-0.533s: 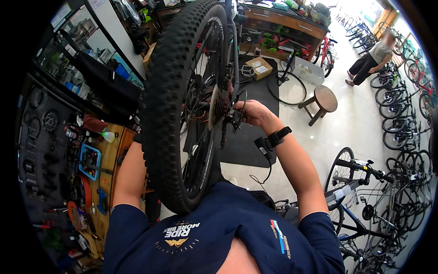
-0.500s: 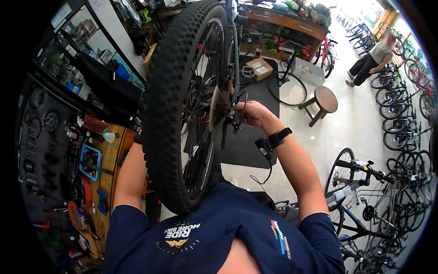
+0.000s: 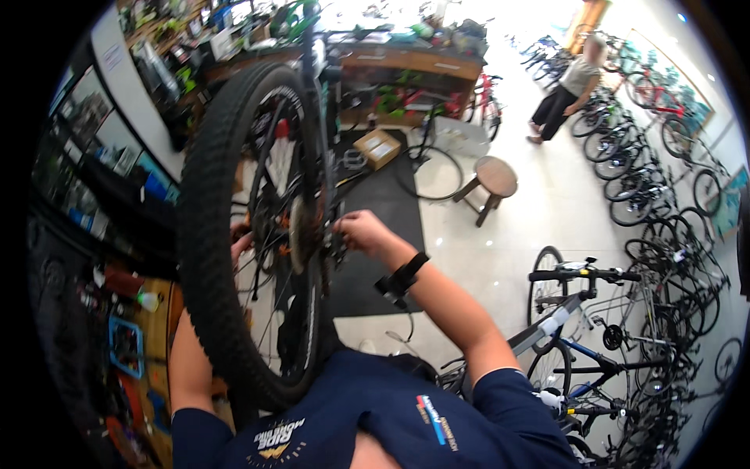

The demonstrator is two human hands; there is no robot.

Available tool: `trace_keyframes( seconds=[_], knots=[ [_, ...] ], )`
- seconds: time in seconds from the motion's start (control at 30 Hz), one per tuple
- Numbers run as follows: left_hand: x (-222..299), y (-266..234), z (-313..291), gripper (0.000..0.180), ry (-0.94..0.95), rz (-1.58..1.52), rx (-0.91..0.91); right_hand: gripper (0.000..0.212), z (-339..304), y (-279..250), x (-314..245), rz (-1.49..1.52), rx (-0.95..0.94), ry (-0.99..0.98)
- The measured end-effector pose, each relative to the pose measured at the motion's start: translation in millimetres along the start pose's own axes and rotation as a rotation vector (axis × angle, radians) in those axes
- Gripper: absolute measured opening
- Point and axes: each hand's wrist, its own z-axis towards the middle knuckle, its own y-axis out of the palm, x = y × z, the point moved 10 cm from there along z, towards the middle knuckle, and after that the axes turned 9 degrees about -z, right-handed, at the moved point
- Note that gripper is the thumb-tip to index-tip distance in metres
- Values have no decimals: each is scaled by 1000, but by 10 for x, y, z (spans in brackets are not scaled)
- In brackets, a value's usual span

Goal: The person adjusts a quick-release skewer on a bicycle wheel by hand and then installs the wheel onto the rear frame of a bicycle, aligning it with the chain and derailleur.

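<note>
Emerging behind wheel (image 3: 201,227), left hand (image 3: 241,244) is giving two-sided access opposite right hand (image 3: 364,230), curled beside derailleur (image 3: 336,248); both grips indeterminable.

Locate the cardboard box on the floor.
In the head view, the cardboard box sits in the upper middle, toward the far end of the dark floor mat, beyond the person's right hand and left of the wooden stool.

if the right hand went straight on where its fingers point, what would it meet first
Probably the rear derailleur, just ahead of the right hand; the cassette lies beyond. Blur and unclear depth hide whether hand and derailleur touch.
</note>
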Motion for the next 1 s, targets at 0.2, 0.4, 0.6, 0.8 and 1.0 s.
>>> trace_keyframes(
  seconds=[0.2, 0.4, 0.6, 0.8, 1.0],
  knots=[
    [-420, 12, 170, 17, -164, -217, 24, 23, -82, -182, -158, -116, 228, -243],
    [-386, 56, 225, 20, -281, -276, 6, 25, -387, -134, -372, -395, 463, -329],
    [-351, 85, 222, 23, -334, -303, -9, 26, -353, -152, -428, -390, 374, -456],
    [-340, 74, 255, 27, -366, -325, -16, 29, -282, -101, -519, -527, 388, -567],
    [-344, 85, 222, 31, -393, -337, -18, 55, -202, -44, -343, -427, 70, -251]
  ],
)
